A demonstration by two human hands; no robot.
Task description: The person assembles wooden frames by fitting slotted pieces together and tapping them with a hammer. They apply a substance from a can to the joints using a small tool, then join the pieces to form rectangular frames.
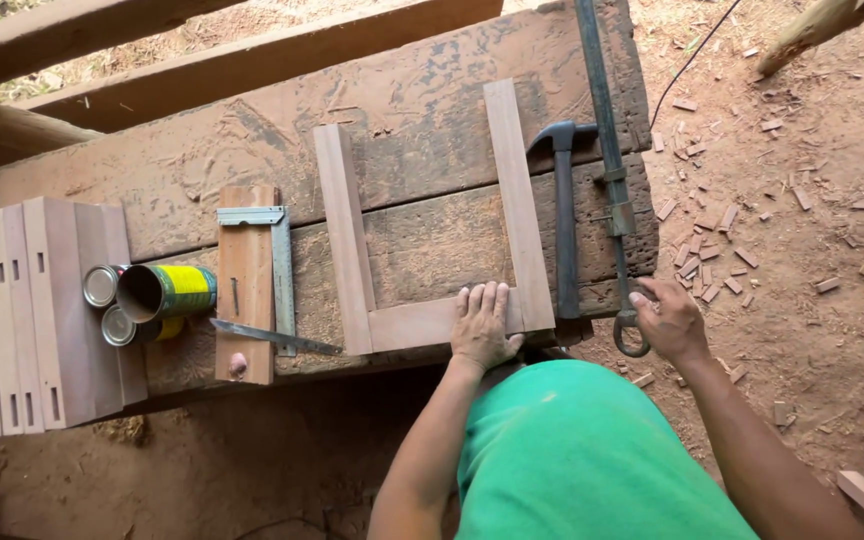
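A U-shaped wooden frame [352, 240] of three joined strips lies on the rough plank workbench [182, 170]. My left hand [484, 325] presses flat on the frame's near right corner, fingers spread. My right hand [664, 318] grips the ring handle of a long metal bar clamp [604, 120] that runs along the bench's right edge. A dark hammer [564, 220] lies between the frame and the clamp.
A steel try square [270, 250] rests on a short board [245, 285], with a saw blade [272, 337] beside it. Tin cans [157, 293] lie on their sides left of that. Slotted wooden pieces [22, 320] are stacked at the far left. Wood chips litter the dirt at right.
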